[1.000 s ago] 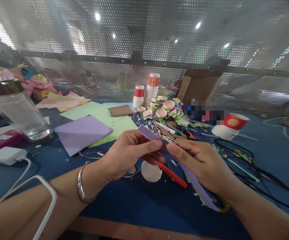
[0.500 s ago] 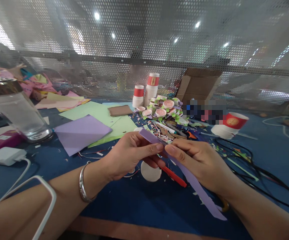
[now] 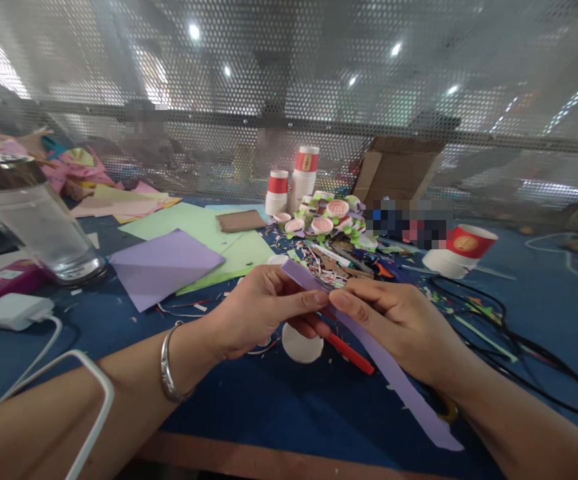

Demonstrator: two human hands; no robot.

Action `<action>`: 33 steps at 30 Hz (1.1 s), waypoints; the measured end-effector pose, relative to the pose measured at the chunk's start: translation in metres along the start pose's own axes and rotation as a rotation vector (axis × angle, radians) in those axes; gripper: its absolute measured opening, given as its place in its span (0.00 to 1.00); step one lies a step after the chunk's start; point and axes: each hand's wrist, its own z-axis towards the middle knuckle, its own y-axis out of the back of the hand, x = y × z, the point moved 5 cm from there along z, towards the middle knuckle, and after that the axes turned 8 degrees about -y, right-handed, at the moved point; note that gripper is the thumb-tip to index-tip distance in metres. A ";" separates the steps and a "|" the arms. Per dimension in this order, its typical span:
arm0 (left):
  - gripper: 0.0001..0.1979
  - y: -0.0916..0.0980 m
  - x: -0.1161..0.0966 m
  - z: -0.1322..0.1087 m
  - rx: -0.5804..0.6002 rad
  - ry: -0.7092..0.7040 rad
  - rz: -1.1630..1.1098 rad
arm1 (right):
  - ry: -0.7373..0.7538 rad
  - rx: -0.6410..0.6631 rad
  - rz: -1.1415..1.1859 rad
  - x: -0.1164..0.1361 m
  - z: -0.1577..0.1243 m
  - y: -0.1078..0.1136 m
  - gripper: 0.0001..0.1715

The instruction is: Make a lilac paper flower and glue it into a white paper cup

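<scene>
My left hand (image 3: 273,310), with a silver bangle on the wrist, pinches a purple paper strip (image 3: 399,380) between thumb and fingers near its upper end. Close beside it, my right hand (image 3: 389,320) is closed on the same strip, its thumb pressed on the paper. A thin dark edge shows between the two hands, too small to name. The long end of the strip slants down to the right, towards the table's front edge. Under the hands lie a red pen (image 3: 351,353) and a white round disc (image 3: 303,343).
Purple paper (image 3: 166,267) and green sheets (image 3: 169,223) lie at left, near a glass (image 3: 43,227) and a white charger (image 3: 13,312). Behind my hands are paper scraps, small decorated discs (image 3: 322,225) and stacked paper cups (image 3: 303,180). Black cables (image 3: 509,347) curl at right.
The strip's lower end has shifted slightly right and down, and its upper end has moved a little. Both hands stay nearly where they were, still gripping the strip.
</scene>
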 end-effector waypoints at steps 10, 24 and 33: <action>0.07 0.008 -0.004 -0.002 -0.062 -0.053 -0.014 | -0.023 -0.005 0.027 0.001 -0.001 0.000 0.29; 0.07 0.004 0.003 0.000 0.001 -0.051 -0.058 | -0.027 0.002 0.064 -0.002 -0.002 -0.001 0.27; 0.10 0.003 0.006 0.000 -0.014 -0.032 -0.083 | -0.036 -0.004 0.080 -0.003 -0.001 -0.002 0.28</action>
